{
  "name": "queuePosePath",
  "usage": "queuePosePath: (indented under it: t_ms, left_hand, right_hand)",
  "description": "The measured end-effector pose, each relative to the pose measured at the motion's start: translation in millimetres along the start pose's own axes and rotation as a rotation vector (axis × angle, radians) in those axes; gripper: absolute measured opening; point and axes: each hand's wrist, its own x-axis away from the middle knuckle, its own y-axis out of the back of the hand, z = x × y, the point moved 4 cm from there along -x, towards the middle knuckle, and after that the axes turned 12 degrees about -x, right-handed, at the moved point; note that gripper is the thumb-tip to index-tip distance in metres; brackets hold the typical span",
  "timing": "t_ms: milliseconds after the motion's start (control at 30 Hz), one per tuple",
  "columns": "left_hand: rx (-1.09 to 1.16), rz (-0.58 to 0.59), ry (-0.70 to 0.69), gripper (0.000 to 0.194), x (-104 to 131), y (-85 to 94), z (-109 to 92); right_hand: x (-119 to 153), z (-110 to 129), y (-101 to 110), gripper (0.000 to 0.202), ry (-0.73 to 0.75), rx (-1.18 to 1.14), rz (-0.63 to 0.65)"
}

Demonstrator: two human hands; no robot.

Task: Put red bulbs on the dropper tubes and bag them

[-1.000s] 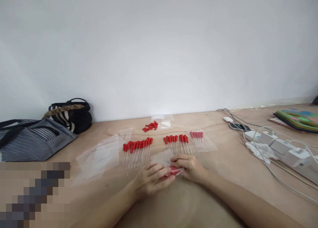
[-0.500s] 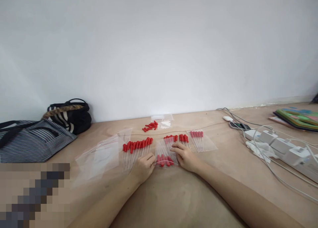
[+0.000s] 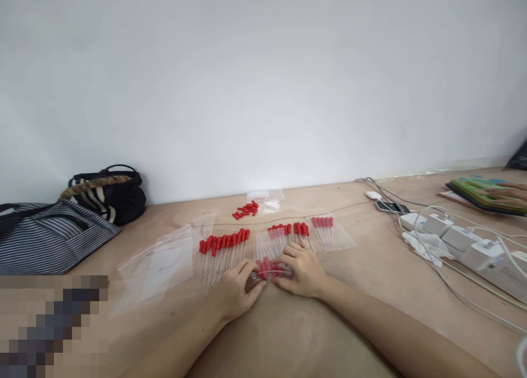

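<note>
A clear plastic bag [image 3: 263,246] holding several droppers with red bulbs lies on the table, its bulb end toward me. My left hand [image 3: 239,290] pinches the bag's near left edge. On the opposite side, my right hand [image 3: 300,271] grips the near right edge. A row of red-bulbed droppers [image 3: 224,242] lies beyond my left hand. More loose droppers [image 3: 301,229] are just past my right hand, and a filled bag [image 3: 329,235] rests to their right. Flat clear bags [image 3: 160,265] are spread at the left.
Loose red bulbs [image 3: 246,209] lie near the wall beside a small clear packet [image 3: 267,199]. Striped bag [image 3: 53,235] and black bag [image 3: 127,197] stand left. Right are a power strip with white chargers [image 3: 461,238], cables, and another person's hand [image 3: 508,194] on colourful sheets.
Both hands have closed on the bag's near edge, thumbs now at its corners. My right hand has come nearer to me. A person's hand has appeared over the colourful sheets at the right.
</note>
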Motion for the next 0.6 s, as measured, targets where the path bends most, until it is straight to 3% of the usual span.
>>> queuePosePath:
  t_ms: [267,600]
  left_hand:
    - [-0.095,-0.044,-0.106,0.025,0,-3.7,-3]
    - [-0.096,-0.101,-0.120,0.027,1,-0.9,-5]
  right_hand:
    - [-1,-1,-7,0.009,-0.028,0.063,0.007]
    - [-9,7,-9,0.026,-0.052,0.036,-0.034]
